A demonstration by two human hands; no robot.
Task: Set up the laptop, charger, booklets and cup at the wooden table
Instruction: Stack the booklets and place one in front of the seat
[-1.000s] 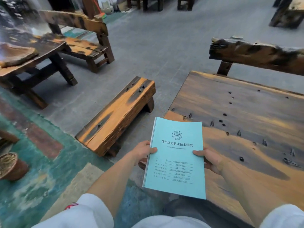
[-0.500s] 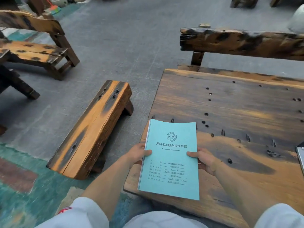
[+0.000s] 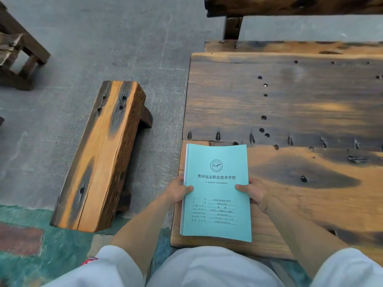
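A light blue booklet (image 3: pixel 216 183) with a round emblem and printed lines lies over the near left corner of the wooden table (image 3: pixel 290 104); it looks like a thin stack of several. My left hand (image 3: pixel 178 192) grips its left edge with the thumb on the cover. My right hand (image 3: pixel 253 193) grips the right edge the same way. I cannot tell whether the booklet rests flat on the wood or hovers just above it. No laptop, charger or cup shows in this frame.
A low wooden bench (image 3: pixel 99 156) stands on the grey floor left of the table. A dark bench backrest (image 3: pixel 290 6) runs along the table's far side. Another wooden seat (image 3: pixel 18 56) sits at the far left. Green painted floor (image 3: pixel 51 245) lies near my feet.
My view has swung right and down, so the table fills more of the frame. Both hands have carried the booklet from beyond the table's corner to over its near left corner.
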